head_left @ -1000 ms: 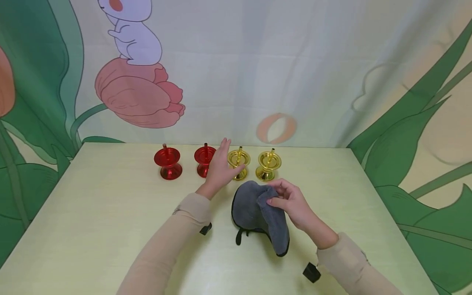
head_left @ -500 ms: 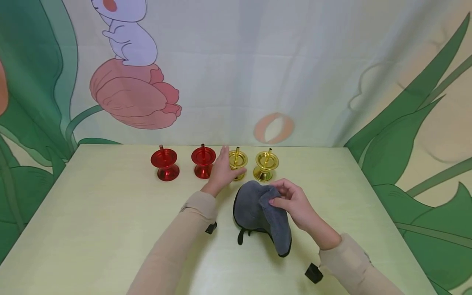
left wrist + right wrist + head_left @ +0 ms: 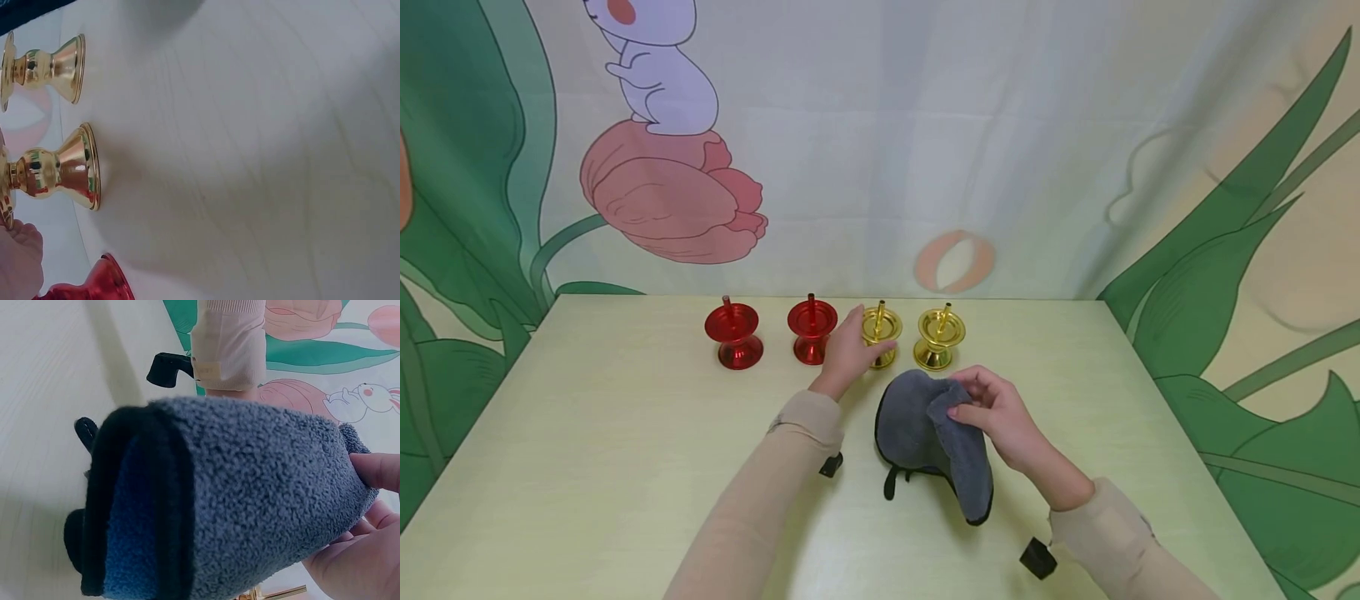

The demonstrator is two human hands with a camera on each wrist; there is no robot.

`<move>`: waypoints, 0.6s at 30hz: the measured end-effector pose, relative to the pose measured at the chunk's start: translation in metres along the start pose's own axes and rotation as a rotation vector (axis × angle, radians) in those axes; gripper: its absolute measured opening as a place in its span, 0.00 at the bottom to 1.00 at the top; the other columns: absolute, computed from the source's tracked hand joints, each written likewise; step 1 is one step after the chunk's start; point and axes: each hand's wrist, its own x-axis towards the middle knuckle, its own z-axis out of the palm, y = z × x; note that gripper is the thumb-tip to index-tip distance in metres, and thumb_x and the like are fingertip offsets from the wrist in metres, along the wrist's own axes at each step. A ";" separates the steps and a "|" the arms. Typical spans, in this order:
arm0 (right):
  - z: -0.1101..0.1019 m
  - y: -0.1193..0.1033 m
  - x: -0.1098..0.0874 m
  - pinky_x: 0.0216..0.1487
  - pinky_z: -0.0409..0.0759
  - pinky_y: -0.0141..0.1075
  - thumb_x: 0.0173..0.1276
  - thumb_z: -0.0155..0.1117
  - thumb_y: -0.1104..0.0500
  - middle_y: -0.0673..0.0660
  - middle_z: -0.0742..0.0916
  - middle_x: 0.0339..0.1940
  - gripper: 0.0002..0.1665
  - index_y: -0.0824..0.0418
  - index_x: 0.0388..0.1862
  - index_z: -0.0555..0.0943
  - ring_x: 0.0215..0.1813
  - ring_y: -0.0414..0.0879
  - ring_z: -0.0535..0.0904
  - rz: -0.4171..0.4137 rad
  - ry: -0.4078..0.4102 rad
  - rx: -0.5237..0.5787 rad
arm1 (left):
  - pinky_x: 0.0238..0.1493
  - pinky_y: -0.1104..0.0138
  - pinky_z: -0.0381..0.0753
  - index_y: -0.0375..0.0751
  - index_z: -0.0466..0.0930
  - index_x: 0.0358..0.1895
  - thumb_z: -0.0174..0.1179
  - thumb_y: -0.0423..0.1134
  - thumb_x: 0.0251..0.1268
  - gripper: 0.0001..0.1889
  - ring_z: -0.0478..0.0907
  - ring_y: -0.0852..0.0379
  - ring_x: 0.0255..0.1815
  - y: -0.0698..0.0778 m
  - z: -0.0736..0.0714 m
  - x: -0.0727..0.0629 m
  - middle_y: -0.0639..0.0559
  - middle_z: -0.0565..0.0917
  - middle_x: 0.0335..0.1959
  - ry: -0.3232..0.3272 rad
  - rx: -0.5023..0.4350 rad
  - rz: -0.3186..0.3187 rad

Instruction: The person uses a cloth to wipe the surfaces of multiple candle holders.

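In the head view my left hand (image 3: 844,354) is at the nearer-left gold candle holder (image 3: 883,325), its thumb in front and its fingers along the left side. The left wrist view shows curled fingers (image 3: 25,250) at the dish edge of that holder, whose base stands on the table. My right hand (image 3: 1003,421) pinches the upper fold of a grey-blue fleecy cloth (image 3: 910,425) with black edging and a small black loop. Thumb and fingers meet on the cloth's end in the right wrist view, which also shows its blue inner side (image 3: 134,531).
A second gold candle holder (image 3: 942,329) stands to the right. Two red candle holders (image 3: 811,325) stand to the left, in the same row near the table's back edge. A printed curtain (image 3: 820,150) hangs behind the table (image 3: 587,467).
The left hand has come down and drawn its fingers in at the left gold candle holder. The right hand keeps its pinch on the cloth. The whole view has shifted slightly.
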 end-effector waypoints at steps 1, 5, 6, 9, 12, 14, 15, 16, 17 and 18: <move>0.000 0.000 0.000 0.34 0.77 0.29 0.54 0.54 0.74 0.43 0.81 0.31 0.17 0.69 0.44 0.70 0.33 0.38 0.76 -0.001 0.001 0.001 | 0.65 0.59 0.59 0.41 0.51 0.67 0.63 0.54 0.48 0.45 0.56 0.50 0.67 0.000 0.000 -0.001 0.47 0.59 0.67 0.007 -0.001 -0.002; 0.001 -0.001 0.000 0.34 0.77 0.28 0.54 0.54 0.74 0.43 0.81 0.31 0.16 0.65 0.43 0.71 0.33 0.37 0.76 -0.005 0.000 0.007 | 0.63 0.58 0.62 0.41 0.55 0.66 0.63 0.56 0.46 0.45 0.60 0.50 0.66 -0.002 0.001 -0.005 0.46 0.62 0.66 0.043 0.003 0.004; 0.001 -0.001 0.000 0.34 0.77 0.28 0.54 0.54 0.74 0.43 0.81 0.31 0.16 0.65 0.42 0.71 0.33 0.37 0.76 -0.007 0.000 0.009 | 0.63 0.58 0.63 0.40 0.56 0.66 0.64 0.56 0.45 0.45 0.61 0.50 0.65 -0.002 0.002 -0.006 0.46 0.63 0.65 0.055 0.002 0.010; 0.001 -0.001 0.000 0.34 0.77 0.28 0.54 0.54 0.75 0.42 0.82 0.31 0.16 0.63 0.42 0.71 0.33 0.37 0.77 -0.011 0.001 0.012 | 0.61 0.58 0.65 0.40 0.58 0.65 0.64 0.57 0.44 0.44 0.64 0.49 0.63 -0.005 0.004 -0.009 0.46 0.65 0.64 0.086 0.011 0.034; 0.001 -0.002 0.000 0.34 0.77 0.28 0.54 0.54 0.75 0.42 0.82 0.31 0.16 0.64 0.42 0.71 0.33 0.36 0.77 -0.013 0.001 0.009 | 0.60 0.58 0.67 0.40 0.60 0.64 0.65 0.58 0.42 0.44 0.66 0.50 0.62 -0.007 0.006 -0.012 0.46 0.67 0.62 0.108 0.020 0.064; 0.001 -0.002 0.000 0.34 0.77 0.28 0.54 0.54 0.75 0.42 0.82 0.31 0.16 0.66 0.43 0.71 0.33 0.36 0.77 -0.018 -0.002 0.005 | 0.60 0.58 0.67 0.41 0.61 0.63 0.65 0.58 0.42 0.44 0.66 0.50 0.62 -0.008 0.005 -0.014 0.47 0.68 0.62 0.112 0.029 0.072; 0.000 -0.002 0.000 0.34 0.77 0.28 0.54 0.54 0.75 0.42 0.82 0.31 0.16 0.66 0.43 0.71 0.33 0.36 0.77 -0.021 -0.004 0.001 | 0.60 0.58 0.67 0.41 0.61 0.63 0.65 0.59 0.41 0.44 0.66 0.50 0.61 -0.008 0.005 -0.016 0.47 0.68 0.62 0.114 0.030 0.074; -0.001 -0.002 0.000 0.34 0.77 0.28 0.54 0.54 0.75 0.43 0.81 0.31 0.16 0.67 0.43 0.71 0.33 0.36 0.77 -0.024 -0.007 -0.001 | 0.59 0.58 0.68 0.42 0.61 0.63 0.65 0.59 0.41 0.44 0.66 0.50 0.61 -0.008 0.004 -0.017 0.47 0.68 0.62 0.116 0.027 0.076; -0.001 -0.002 0.000 0.34 0.77 0.28 0.54 0.54 0.75 0.43 0.81 0.31 0.16 0.67 0.43 0.71 0.33 0.36 0.77 -0.028 -0.009 -0.003 | 0.59 0.57 0.68 0.42 0.62 0.63 0.65 0.59 0.41 0.44 0.67 0.50 0.61 -0.008 0.003 -0.019 0.48 0.68 0.62 0.118 0.028 0.078; -0.002 -0.003 0.001 0.34 0.77 0.28 0.54 0.54 0.74 0.43 0.82 0.31 0.16 0.67 0.43 0.71 0.34 0.36 0.77 -0.029 -0.012 -0.004 | 0.58 0.57 0.69 0.42 0.62 0.63 0.65 0.59 0.41 0.44 0.67 0.50 0.60 -0.008 0.002 -0.021 0.48 0.69 0.61 0.119 0.031 0.078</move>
